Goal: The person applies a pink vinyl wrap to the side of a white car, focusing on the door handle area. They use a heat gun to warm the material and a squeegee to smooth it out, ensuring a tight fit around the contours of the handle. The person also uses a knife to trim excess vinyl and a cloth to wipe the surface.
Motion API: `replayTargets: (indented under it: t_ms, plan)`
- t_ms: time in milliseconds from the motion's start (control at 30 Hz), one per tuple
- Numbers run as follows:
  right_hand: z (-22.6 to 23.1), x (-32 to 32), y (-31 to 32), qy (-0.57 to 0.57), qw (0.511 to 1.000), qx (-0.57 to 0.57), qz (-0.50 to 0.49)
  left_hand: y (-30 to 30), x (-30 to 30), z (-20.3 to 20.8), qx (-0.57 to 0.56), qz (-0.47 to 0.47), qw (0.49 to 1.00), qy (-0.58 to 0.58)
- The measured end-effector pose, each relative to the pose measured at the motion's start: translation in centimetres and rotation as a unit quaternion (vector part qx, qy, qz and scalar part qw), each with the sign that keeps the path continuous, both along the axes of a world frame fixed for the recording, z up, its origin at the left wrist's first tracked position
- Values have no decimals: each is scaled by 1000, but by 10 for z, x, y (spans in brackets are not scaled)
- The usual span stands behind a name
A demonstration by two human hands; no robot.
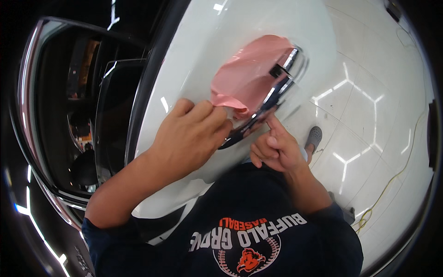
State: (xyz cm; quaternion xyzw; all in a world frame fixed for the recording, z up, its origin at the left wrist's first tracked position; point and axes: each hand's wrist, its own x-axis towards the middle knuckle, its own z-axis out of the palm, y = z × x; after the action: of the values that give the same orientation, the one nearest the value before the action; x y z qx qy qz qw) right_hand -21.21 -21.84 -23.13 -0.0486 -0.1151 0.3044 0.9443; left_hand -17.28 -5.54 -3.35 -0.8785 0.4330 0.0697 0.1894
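A sheet of pink film point(249, 69) lies over the white car door point(196, 55), beside and partly behind the chrome door handle point(282, 87). My left hand point(191, 131) is closed on the film's lower edge, which is folded up and creased at the fingers. Its fingertips are partly hidden. On the other side of the handle's lower end, my right hand point(279, 150) has its index finger stretched out against the handle. The other fingers of that hand are loosely curled, with nothing visible in them. The handle looks slightly blurred.
Dark window glass point(117, 97) and black trim point(145, 83) run along the door's left side. To the right is a shiny tiled floor point(355, 120) with light reflections and a yellow cord point(392, 180). A foot in a grey clog point(314, 137) stands on the tiles.
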Motion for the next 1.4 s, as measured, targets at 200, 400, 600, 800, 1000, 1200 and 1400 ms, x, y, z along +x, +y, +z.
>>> replayTargets:
  t_ms: [200, 400, 600, 800, 1000, 1200, 1400]
  plan:
    - [13, -6, -8, 7, 1000, -8, 8, -27, -43, -13, -110, 292, 938, 150]
    - [8, -13, -25, 6, 998, -52, 44, 5, -100, -41, -372, 385, 814, 226]
    - [23, -20, -25, 50, 996, -63, 39, 10, -109, -41, -424, 352, 806, 218]
    - [20, -22, -19, 70, 995, -66, 22, -5, -83, -28, -405, 407, 685, 447]
    - [9, 7, -19, 53, 991, -107, 59, -12, -79, -75, -472, 251, 744, 400]
    - [8, 42, -17, 64, 981, -145, 111, -18, -49, -79, -452, 248, 852, 88]
    - [2, 66, -17, 77, 973, -179, 125, -41, -32, -102, -484, 316, 816, -11]
